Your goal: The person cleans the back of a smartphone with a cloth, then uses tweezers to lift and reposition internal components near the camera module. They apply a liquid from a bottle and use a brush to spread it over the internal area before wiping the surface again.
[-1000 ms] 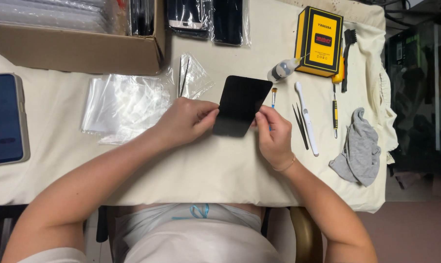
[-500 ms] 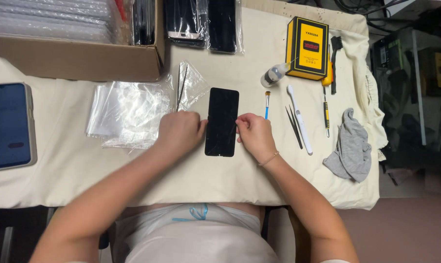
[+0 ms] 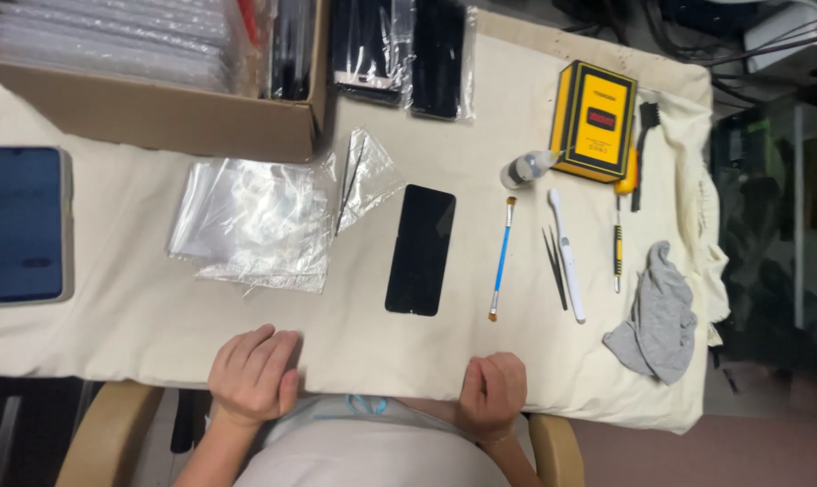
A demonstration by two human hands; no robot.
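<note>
**Hands rest empty at the desk edge, phone screen lying free**

While both hands sit at the near edge of the cloth-covered desk [image 3: 156, 334], neither holds anything. The left hand [image 3: 253, 372] lies flat with fingers relaxed; the right hand [image 3: 492, 390] is loosely curled. A black phone screen [image 3: 420, 249] lies flat mid-desk, well apart from both. Clear plastic bags [image 3: 250, 221] lie to its left; a blue-handled brush [image 3: 501, 259], tweezers [image 3: 553, 266] and a grey rag [image 3: 656, 316] lie to its right.

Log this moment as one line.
left hand: empty, on table edge | right hand: empty, loosely curled, on table edge | black phone screen: flat on cloth, untouched | blue brush: right of it
</note>
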